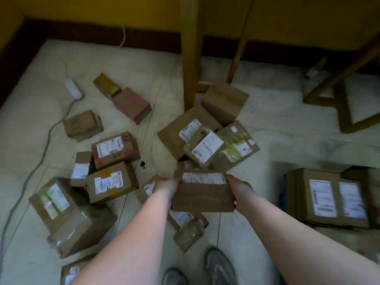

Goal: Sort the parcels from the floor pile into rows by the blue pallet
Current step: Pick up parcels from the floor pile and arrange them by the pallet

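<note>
A brown cardboard parcel [202, 194] with a white label along its far edge is gripped at its two ends, my left hand [165, 185] on its left side and my right hand [239, 187] on its right, above the pale floor. Just beyond it lies the pile of parcels [207, 136], several boxes overlapping each other. More parcels [111, 161] lie scattered to the left. At the right edge, labelled parcels [333, 198] sit side by side with a strip of the blue pallet [283, 194] showing at their left.
A yellow wooden table leg [190, 48] stands behind the pile, with a chair frame [345, 103] at the far right. A white power strip [72, 88] and its cable run along the left floor. My grey shoes [218, 264] are below the parcel.
</note>
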